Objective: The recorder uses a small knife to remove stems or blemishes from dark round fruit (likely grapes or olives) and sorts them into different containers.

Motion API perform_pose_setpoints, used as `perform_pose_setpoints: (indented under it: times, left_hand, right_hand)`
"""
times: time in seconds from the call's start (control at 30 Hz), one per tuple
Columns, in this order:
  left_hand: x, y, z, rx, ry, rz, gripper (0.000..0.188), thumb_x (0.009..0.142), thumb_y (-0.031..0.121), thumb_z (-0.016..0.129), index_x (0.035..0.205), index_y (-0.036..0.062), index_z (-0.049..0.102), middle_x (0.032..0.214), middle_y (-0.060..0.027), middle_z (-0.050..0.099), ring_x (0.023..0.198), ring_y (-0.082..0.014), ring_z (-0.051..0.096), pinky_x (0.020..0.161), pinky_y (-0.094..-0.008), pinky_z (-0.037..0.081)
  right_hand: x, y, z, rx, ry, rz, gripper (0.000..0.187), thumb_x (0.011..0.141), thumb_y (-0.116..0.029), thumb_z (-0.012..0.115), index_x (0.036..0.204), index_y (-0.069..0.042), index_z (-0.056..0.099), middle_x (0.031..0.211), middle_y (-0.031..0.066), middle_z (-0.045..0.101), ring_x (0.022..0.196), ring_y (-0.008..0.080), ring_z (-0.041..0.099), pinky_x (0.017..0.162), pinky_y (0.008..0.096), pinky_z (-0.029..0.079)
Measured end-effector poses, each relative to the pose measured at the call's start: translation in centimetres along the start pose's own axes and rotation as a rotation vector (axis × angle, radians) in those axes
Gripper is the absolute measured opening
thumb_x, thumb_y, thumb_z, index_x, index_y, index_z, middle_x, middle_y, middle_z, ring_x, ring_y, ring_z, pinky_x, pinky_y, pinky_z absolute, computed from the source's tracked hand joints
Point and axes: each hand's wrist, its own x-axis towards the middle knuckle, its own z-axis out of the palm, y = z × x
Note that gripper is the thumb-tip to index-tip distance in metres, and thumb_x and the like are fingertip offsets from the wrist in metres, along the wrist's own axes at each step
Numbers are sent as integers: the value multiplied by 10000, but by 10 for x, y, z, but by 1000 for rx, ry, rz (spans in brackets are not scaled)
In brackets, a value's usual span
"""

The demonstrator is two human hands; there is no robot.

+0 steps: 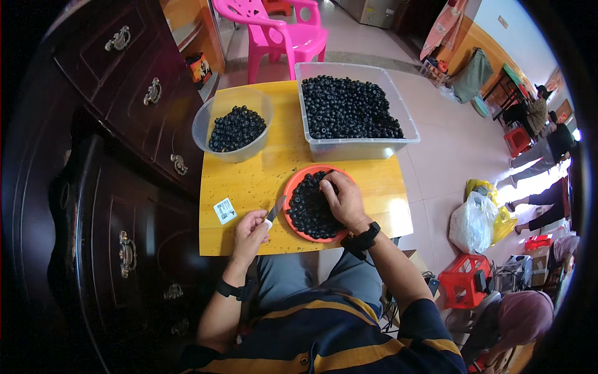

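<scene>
My left hand (pixel 250 232) is closed around the white handle of a small knife (pixel 276 209) at the table's near edge. Its blade points up and away, beside the rim of a round orange-red dish (pixel 287 194). Small black round pieces (pixel 308 212), several with a ring-like mark on top, fill the dish. My right hand (pixel 342 199) is over the dish's right side, fingers curled down to the pieces and thumb toward them. Whatever its fingertips pinch is hidden. Both wrists carry black bands.
On the yellow table (pixel 283 124) stand a round clear tub (pixel 202 124) and a large clear bin (pixel 355 144), both holding such pieces. A white label (pixel 225 211) lies at left. Dark drawers (pixel 124 93) flank the left; a pink chair (pixel 274 34) stands beyond. Other people are at right.
</scene>
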Motion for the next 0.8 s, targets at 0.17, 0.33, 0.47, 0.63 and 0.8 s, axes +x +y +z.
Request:
perform_pose_setpoints:
  times: [0.17, 0.33, 0.47, 0.63, 0.8]
  left_hand:
    - [0, 1, 3, 5, -3, 33, 281, 889, 99, 578, 1158, 20, 568, 915, -24, 630, 680, -66, 567, 597, -210, 482]
    - [1, -5, 5, -8, 51, 68, 251, 888, 88, 611, 1125, 6, 588, 851, -6, 605, 652, -54, 554, 571, -205, 481]
    - [-1, -4, 7, -9, 49, 89, 251, 880, 101, 623, 1110, 5, 596, 852, -5, 612, 657, -57, 562, 575, -207, 485]
    - [-7, -6, 6, 43, 60, 71, 230, 890, 102, 604, 1103, 14, 601, 864, -16, 621, 680, -62, 570, 590, -203, 479]
    - [-6, -16, 2, 11, 45, 107, 239, 894, 104, 599, 1115, 13, 595, 877, -19, 618, 673, -67, 569, 592, -208, 486]
  right_hand:
    - [6, 10, 0, 654, 72, 434, 256, 995, -273, 525, 894, -50, 597, 747, -19, 542, 674, 90, 510, 606, 271, 440]
    - [8, 4, -21, 1300, 29, 830, 257, 1015, -320, 471, 897, -107, 557, 736, -25, 503, 642, 95, 494, 521, 232, 371]
    - [-6, 10, -25, 2054, -163, 996, 257, 1001, -348, 489, 935, -111, 565, 782, 4, 546, 672, 130, 526, 525, 240, 379]
    - [-28, -7, -14, 2353, -106, 1113, 305, 999, -350, 476, 1043, -84, 619, 965, 66, 629, 842, 197, 596, 612, 278, 466]
    - [-37, -26, -13, 2335, -53, 1192, 353, 1000, -349, 467, 1137, -58, 613, 1071, 101, 646, 921, 222, 624, 671, 300, 508]
